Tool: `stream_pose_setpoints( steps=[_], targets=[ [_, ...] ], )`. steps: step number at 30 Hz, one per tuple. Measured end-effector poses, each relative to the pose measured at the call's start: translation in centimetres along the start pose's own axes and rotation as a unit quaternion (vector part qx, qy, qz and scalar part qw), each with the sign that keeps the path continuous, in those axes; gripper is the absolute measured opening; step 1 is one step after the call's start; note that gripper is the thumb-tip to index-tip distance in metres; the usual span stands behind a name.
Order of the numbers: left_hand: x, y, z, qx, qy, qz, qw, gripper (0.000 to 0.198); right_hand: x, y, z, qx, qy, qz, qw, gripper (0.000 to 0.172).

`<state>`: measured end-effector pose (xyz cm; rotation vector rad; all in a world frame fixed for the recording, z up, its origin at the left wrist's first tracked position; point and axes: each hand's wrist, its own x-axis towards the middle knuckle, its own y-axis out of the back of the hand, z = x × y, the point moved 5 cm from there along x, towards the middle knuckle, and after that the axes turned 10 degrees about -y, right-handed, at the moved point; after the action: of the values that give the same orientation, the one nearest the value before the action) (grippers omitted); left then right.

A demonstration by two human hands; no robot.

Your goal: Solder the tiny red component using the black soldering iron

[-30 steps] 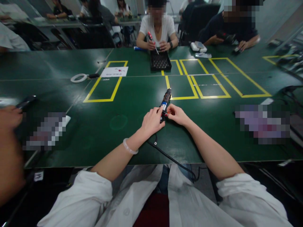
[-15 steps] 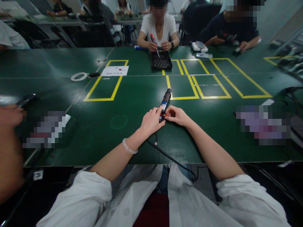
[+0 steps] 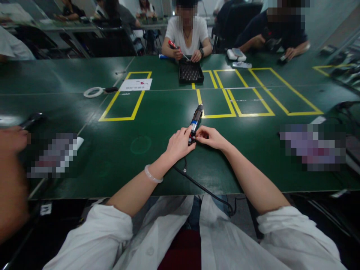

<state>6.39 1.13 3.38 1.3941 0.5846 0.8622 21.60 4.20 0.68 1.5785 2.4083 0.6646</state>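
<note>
An opened handheld power tool (image 3: 196,119) lies tilted on the green table, its dark narrow tip pointing away from me. A blue and silver motor-like section shows in its middle, with small red parts near the lower end. My left hand (image 3: 180,142) is closed round that lower end from the left and covers part of it. Beside it, my right hand (image 3: 208,137) pinches at the red parts with thumb and forefinger; what sits between the fingertips is too small to make out. A black cable (image 3: 197,182) and a short lead with a ring terminal (image 3: 185,170) lie below my hands.
Yellow tape rectangles (image 3: 116,119) mark the table (image 3: 157,105). A white paper (image 3: 136,84) and a coiled white cable (image 3: 93,92) lie to the left. Across from me, a person holds a red-handled screwdriver (image 3: 173,45) over a black tray (image 3: 191,79). Blurred-out items lie at both sides.
My right fingers have shifted slightly at the red parts, and less red shows there. My left hand stays on the tool. Across the table, the person's screwdriver has tilted lower.
</note>
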Motion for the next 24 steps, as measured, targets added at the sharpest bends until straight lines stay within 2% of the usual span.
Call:
stream_pose_setpoints(
  steps=[6,12,24],
  targets=[
    [0.0,-0.1,0.0,0.0,0.0,-0.003,1.0,0.065,0.1,-0.1,0.3,0.02,0.011,-0.009,1.0,0.019],
    [-0.2,-0.3,-0.1,-0.003,-0.006,0.022,1.0,0.071,0.2,-0.2,0.4,0.061,-0.001,-0.014,0.998,0.023],
    [0.3,-0.4,0.1,0.002,0.031,0.026,0.999,0.06,0.5,-0.3,1.3,0.089,-0.027,-0.003,0.996,0.028]
  ],
)
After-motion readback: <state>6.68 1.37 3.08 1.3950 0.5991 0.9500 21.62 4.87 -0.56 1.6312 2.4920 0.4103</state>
